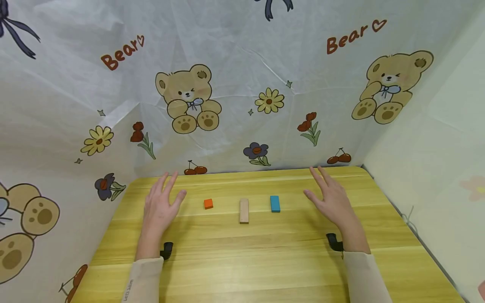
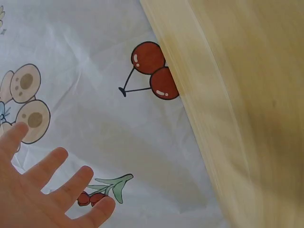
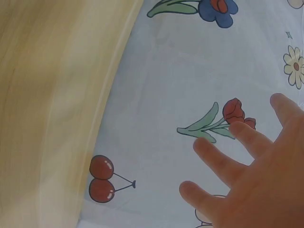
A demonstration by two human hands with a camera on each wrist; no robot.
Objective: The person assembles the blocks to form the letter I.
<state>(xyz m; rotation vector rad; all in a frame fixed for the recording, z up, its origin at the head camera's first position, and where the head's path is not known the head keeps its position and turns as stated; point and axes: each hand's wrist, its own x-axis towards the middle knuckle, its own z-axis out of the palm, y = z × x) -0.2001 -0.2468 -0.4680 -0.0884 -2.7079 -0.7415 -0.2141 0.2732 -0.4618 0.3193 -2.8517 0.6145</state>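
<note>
Three blocks lie on the wooden table between the two hands in the head view. Nearest my left hand (image 1: 161, 209) is a small orange block (image 1: 208, 204). A long plain wooden block (image 1: 244, 211) lies in the middle. The blue rectangular block (image 1: 275, 204) is the one closest to my right hand (image 1: 334, 204). Both hands are raised over the table with fingers spread, holding nothing and apart from the blocks. Each wrist view shows spread fingers in front of the printed cloth, the left hand (image 2: 42, 194) and the right hand (image 3: 266, 175); no block appears there.
The wood-grain table (image 1: 242, 265) meets a white cloth (image 1: 235, 50) printed with bears, flowers and cherries at its back edge. A pale wall (image 1: 447, 160) borders the right side, with a thin cord (image 1: 411, 219) near it. A black strap piece (image 1: 335, 243) shows at the right wrist.
</note>
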